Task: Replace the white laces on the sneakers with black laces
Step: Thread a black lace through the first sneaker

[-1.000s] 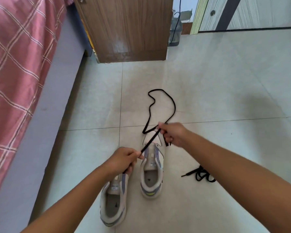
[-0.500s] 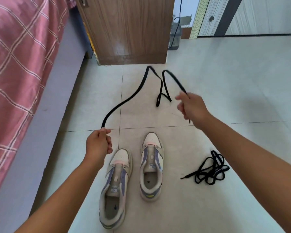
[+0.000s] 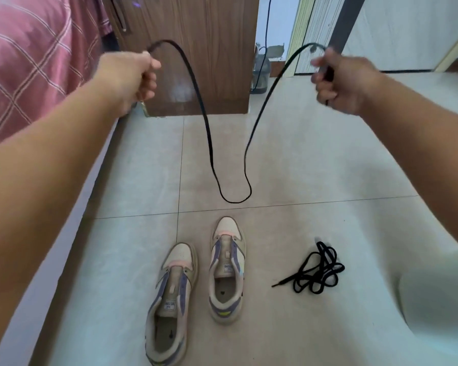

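Left hand (image 3: 132, 75) and right hand (image 3: 339, 80) each grip 1 lace (image 3: 209, 143) end, raised apart, likely evening it before threading shoes (image 3: 196, 281).

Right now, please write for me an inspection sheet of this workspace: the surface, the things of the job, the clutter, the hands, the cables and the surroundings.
Surface: pale tiled floor, with grout lines.
Job's things: two sneakers side by side, toes away from the person, no laces in them; one black lace held up by both ends, hanging in a loop above the floor; a second black lace bundled on the floor to the right of the sneakers. White laces: nothing seen.
Clutter: nothing seen.
Hands: left hand and right hand each grip one end of the raised lace.
Cables: a dark cable hangs down behind the cabinet.
Surroundings: wooden cabinet ahead, pink checked bedding on the left.
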### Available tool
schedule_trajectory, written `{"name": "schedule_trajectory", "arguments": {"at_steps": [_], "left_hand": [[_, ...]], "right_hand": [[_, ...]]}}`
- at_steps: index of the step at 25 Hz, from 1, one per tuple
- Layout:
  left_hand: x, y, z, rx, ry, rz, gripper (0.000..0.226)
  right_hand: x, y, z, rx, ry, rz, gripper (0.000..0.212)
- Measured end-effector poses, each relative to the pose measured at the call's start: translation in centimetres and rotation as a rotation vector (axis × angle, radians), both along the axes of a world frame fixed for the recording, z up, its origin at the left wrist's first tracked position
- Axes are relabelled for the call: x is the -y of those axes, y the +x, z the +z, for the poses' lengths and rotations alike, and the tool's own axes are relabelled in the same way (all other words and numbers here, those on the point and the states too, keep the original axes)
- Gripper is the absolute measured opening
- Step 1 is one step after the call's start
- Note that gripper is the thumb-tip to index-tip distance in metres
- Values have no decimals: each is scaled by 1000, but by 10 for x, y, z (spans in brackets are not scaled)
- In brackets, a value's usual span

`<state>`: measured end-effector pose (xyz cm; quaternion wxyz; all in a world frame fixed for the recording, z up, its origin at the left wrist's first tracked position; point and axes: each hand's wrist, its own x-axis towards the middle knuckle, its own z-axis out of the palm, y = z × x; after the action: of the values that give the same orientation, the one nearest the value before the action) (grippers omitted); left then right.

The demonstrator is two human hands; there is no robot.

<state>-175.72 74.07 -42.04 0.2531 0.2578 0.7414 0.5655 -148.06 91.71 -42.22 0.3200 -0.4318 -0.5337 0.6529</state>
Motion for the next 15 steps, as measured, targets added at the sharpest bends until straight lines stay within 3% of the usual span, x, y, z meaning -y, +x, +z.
{"name": "schedule_trajectory", "arguments": {"at_steps": [3, 6, 10, 15], "left_hand": [[20, 52, -86, 271, -293, -196, 31], [73, 122, -190, 344, -609, -295, 23], [116, 183, -249, 375, -593, -191, 26], [146, 224, -250, 684, -533, -161, 28]], "right_hand": [[52, -7, -84, 258, -146, 163, 23], [138, -1, -186, 431, -308, 201, 27], [213, 24, -252, 534, -383, 275, 22], [243, 84, -253, 521, -483, 221, 23]]}}
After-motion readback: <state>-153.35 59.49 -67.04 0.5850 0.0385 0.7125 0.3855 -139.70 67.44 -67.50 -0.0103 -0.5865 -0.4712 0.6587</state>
